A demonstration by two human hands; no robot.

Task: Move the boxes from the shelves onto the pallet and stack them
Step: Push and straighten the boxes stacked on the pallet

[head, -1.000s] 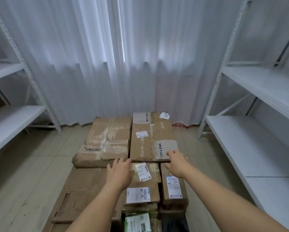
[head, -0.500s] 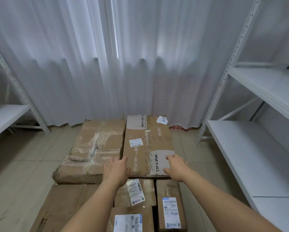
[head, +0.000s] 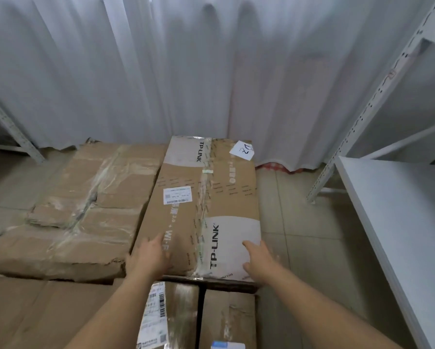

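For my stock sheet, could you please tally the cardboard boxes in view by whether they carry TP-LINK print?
TP-LINK box, under the left hand and right hand: 1
Unbranded boxes: 4
Total: 5

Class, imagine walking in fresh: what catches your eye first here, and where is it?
The long TP-LINK box at centre, with the left hand and right hand flat on its near end. Left of it lies a crumpled, taped box; white curtains hang behind.

Open floor [head: 294,222] right of TP-LINK box [head: 201,205]; crumpled box [head: 85,210] abuts left.
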